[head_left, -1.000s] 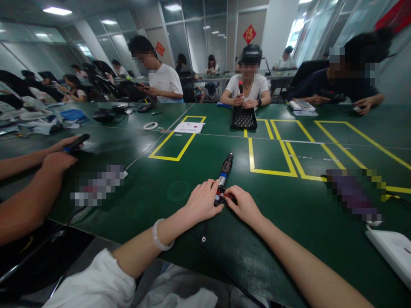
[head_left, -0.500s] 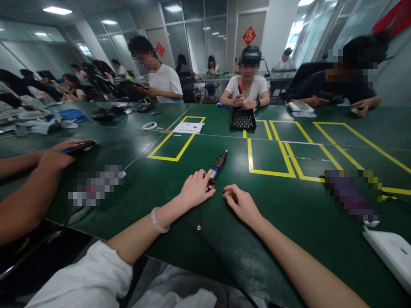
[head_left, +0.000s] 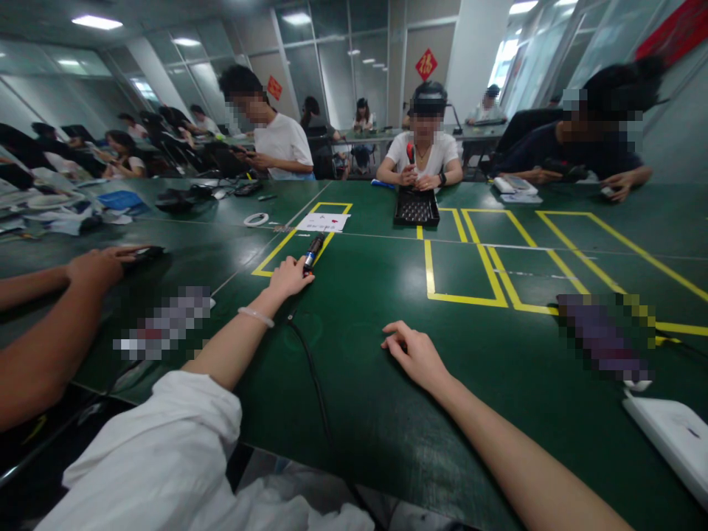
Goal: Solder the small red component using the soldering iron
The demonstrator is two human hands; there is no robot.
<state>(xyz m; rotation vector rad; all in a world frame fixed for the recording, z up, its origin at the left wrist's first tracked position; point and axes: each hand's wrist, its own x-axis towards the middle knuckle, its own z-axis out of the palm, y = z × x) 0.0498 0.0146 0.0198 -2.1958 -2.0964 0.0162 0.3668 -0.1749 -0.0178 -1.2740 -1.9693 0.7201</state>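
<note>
My left hand (head_left: 290, 279) reaches forward over the green table and is closed around the rear of a black corded electric screwdriver (head_left: 314, 251) with a blue band. The screwdriver's thin tip points away from me, close to a white paper label (head_left: 325, 222) within a yellow tape outline. From its rear end a black cord (head_left: 310, 361) runs back towards the table's near edge. Resting on the tabletop to the right, my right hand (head_left: 414, 354) has loosely bent fingers, thumb and index apart, and holds nothing.
Yellow tape rectangles (head_left: 467, 301) mark the table (head_left: 354, 413). A black tray (head_left: 417, 209) stands before a person opposite. A tape roll (head_left: 256, 220) lies at the far left. Blurred-out items flank me, with a white device (head_left: 672, 435) at right. A co-worker's arms (head_left: 71, 295) rest at left.
My left hand has moved forward and left, carrying the electric screwdriver from the middle of the table to the outlined area by the paper. Its cord has trailed after it. My right hand stays nearly still.
</note>
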